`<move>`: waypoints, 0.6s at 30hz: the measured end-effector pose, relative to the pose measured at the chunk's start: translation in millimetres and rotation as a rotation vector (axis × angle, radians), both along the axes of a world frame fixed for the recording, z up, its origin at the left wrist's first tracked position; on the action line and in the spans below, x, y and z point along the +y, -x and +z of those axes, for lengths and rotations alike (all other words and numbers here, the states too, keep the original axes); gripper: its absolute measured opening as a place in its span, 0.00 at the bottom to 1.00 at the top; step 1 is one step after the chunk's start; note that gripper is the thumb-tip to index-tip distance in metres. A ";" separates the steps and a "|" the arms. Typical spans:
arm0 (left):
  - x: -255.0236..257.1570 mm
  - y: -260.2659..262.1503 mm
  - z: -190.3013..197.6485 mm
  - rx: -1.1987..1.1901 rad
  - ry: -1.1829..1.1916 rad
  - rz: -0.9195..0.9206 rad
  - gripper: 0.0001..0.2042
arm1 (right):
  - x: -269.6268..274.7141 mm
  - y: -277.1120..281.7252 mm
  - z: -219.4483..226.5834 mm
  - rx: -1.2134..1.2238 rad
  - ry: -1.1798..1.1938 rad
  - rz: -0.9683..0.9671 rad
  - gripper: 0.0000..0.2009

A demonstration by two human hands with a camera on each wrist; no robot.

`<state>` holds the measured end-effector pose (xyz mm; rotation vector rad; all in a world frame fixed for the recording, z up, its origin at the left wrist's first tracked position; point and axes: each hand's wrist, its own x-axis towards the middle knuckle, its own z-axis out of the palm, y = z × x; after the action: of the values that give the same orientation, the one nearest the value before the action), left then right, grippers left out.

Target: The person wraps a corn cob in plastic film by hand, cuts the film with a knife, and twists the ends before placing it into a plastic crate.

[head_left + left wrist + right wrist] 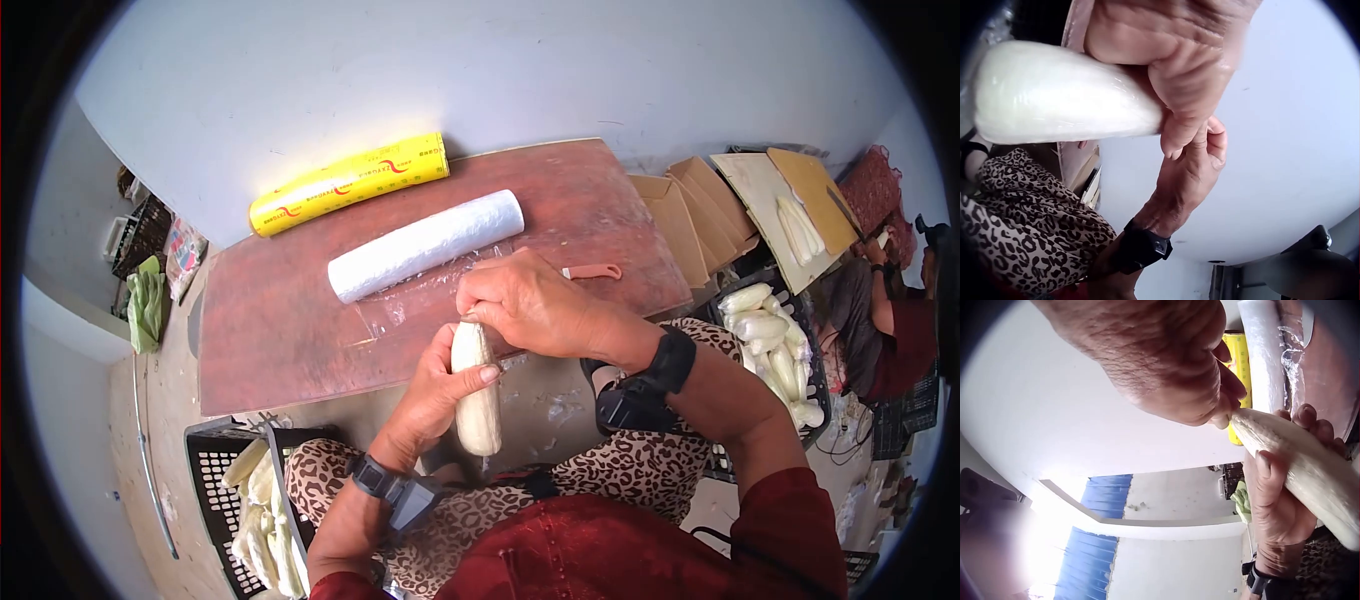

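A pale, long, thick vegetable with shiny clear film around it stands nearly upright over the person's lap in the head view. The left hand grips its upper half, thumb across the front and fingers behind. At the narrow top end, the right hand pinches the tip between thumb and fingers. The right wrist view shows this tip right at the right fingertips. In the left wrist view the blunt end of the vegetable juts out past the left hand.
A white roll of film lies on the reddish table, with a loose clear sheet before it. Behind is a yellow printed tube; a pink-handled tool lies right. Black crates of pale vegetables flank the person.
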<state>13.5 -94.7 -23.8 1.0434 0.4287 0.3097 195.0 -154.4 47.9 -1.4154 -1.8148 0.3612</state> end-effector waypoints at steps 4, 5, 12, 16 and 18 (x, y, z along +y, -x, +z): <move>2.4 -2.3 8.7 -0.055 0.036 0.058 0.26 | -5.1 3.4 5.0 -0.150 0.016 -0.023 0.04; 4.4 -1.6 9.5 -0.061 0.057 0.056 0.27 | -7.7 5.7 5.7 -0.194 0.022 -0.029 0.05; 13.4 6.1 24.5 -0.187 0.036 0.124 0.26 | -9.1 22.5 -5.6 -0.147 -0.222 0.001 0.18; 7.4 9.3 27.8 -0.246 0.041 0.158 0.30 | -10.7 23.4 -1.9 -0.099 -0.275 0.041 0.23; 3.2 8.7 28.3 -0.241 0.077 0.178 0.34 | -12.3 23.2 0.4 0.008 -0.236 0.080 0.24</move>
<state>4.9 -91.5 4.5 0.8815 0.3136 0.5676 171.7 -166.7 48.2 -1.1793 -1.8447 0.1852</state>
